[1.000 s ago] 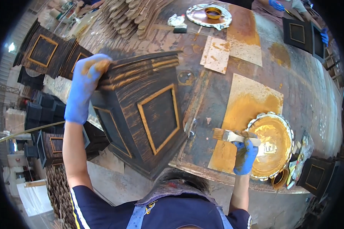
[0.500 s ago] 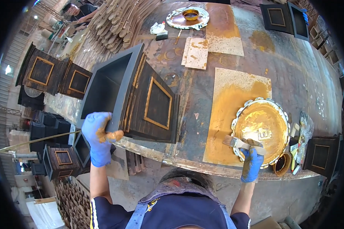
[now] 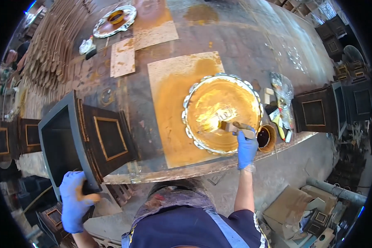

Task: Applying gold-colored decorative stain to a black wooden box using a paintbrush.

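My left hand [image 3: 73,198], in a blue glove with stained fingertips, is beside the lower corner of a dark box [image 3: 108,139] with a gold panel frame, lying on its side, its hollow end toward the left. The thumb is apart from the fingers. My right hand [image 3: 247,151], in a blue glove, holds a wide paintbrush [image 3: 229,127], its bristles down in a round scalloped-rim tray [image 3: 204,97] of gold paint. This tray sits on a stained board [image 3: 165,103]. A brown cup [image 3: 267,138] of dark liquid stands just right of it.
The worktable [image 3: 268,62] carries a wood-piece pile [image 3: 53,45], a second round tray [image 3: 101,29], small boards [image 3: 122,58], bagged brushes [image 3: 282,107] and more dark boxes [image 3: 314,113]. Cartons [image 3: 289,206] lie on the floor below. A co-worker's hand [image 3: 21,62] shows at far left.
The box has been turned onto its side. My left hand has moved from its top to the lower corner. The brush has gone down into the paint tray. The view has swung rightward.
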Motion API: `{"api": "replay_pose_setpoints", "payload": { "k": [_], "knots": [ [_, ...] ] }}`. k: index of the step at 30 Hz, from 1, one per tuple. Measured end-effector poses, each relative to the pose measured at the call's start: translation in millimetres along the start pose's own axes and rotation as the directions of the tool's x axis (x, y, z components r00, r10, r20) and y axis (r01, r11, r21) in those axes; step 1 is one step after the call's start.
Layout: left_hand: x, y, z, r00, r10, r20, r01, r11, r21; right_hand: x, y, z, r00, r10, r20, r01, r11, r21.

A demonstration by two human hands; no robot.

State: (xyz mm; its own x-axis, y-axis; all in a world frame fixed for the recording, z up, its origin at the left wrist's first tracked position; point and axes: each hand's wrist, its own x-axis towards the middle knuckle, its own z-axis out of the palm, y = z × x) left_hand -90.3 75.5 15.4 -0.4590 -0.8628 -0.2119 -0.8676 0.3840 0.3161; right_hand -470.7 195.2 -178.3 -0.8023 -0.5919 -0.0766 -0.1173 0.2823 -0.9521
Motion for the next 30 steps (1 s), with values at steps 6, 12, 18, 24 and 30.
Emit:
{"api": "replay_pose_setpoints", "payload": {
  "k": [6, 12, 18, 24, 30],
  "knots": [
    [28.1, -14.3, -1.7, 0.936, -0.303, -0.178, 0.150, 0.802, -0.578, 13.5, 15.0, 23.4, 0.971, 0.148, 0.186, -0.140, 0.988, -0.057],
    [98.4, -49.9, -23.0, 0.846, -0.496, 0.196, 0.517, 0.671, -0.531, 48.4, 15.5, -46.5, 0.977, -0.113, -0.183, 0.112, 0.994, -0.018],
    [131.9, -34.0, 4.4, 0.899, -0.429, 0.088, 0.369, 0.633, -0.681, 38.5, 33.1, -149.6, 0.958, -0.014, -0.288, -0.059, 0.968, -0.245],
    [136.4, -56.6, 2.6, 0.890, -0.456, -0.004, 0.391, 0.768, -0.507, 40.7, 91.0, -144.1, 0.977, 0.064, -0.202, -0.116, 0.959, -0.260],
    [107.7, -151.3, -44.2, 0.946, -0.302, -0.116, 0.238, 0.893, -0.383, 39.4, 86.7, -145.4, 0.977, 0.001, -0.212, -0.082, 0.923, -0.376]
  ]
}}
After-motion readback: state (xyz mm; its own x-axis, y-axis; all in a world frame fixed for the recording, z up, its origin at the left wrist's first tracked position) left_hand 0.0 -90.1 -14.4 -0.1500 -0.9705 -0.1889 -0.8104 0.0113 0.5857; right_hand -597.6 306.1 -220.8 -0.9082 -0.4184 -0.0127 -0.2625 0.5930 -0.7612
